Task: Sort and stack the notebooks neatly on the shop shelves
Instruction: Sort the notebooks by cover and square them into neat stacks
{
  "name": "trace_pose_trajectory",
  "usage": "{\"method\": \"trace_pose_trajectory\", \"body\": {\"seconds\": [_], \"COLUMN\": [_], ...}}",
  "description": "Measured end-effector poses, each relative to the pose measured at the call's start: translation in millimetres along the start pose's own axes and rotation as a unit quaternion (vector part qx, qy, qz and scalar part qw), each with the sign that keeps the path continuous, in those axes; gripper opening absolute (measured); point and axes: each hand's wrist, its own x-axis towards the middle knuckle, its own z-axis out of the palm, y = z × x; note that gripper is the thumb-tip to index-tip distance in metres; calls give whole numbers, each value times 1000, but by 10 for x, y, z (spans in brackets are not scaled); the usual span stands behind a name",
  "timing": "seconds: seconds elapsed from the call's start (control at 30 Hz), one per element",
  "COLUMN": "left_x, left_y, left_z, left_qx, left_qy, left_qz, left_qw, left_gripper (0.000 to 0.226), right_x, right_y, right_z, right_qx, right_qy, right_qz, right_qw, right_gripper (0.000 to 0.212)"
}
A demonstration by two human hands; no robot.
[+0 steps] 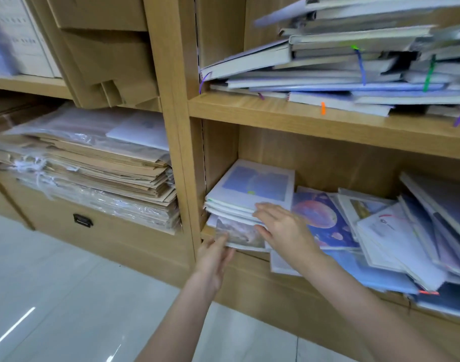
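Note:
A small stack of white notebooks with a blue cover picture lies at the left end of the lower shelf. Under it a notebook with a brownish picture sticks out over the shelf's front edge. My left hand touches that notebook's front left corner with straight fingers. My right hand lies flat against the stack's right front side, fingers straight. To the right, a planet-cover notebook and several slanted notebooks lie in a loose heap.
The upper shelf holds an untidy pile of thick notebooks with coloured ribbon markers. The left bay holds stacked brown paper bags and cardboard. A drawer with a black handle sits below. Pale tiled floor lies in front.

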Motion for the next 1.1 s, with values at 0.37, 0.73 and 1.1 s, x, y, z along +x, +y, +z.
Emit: {"method": "trace_pose_trajectory", "body": {"seconds": [0.37,0.73,1.1], "left_x": [-156,-1083,-1990], "left_y": [116,538,755], "left_z": [220,-814,-183], "left_qx": [60,104,42], "left_qy": [40,47,-166], "left_qz": [88,111,164], "left_qw": [993,987,971], "left_gripper": [15,46,24], "right_x": [-104,-40,-661], "right_y": [370,82,-266], "right_z": [115,-109,-1571], "right_qx": [-131,-85,685], "right_qy": [-167,-331,-62], "right_qz": [-16,37,316], "right_qw": [977,939,653], "right_gripper": [106,80,73]}}
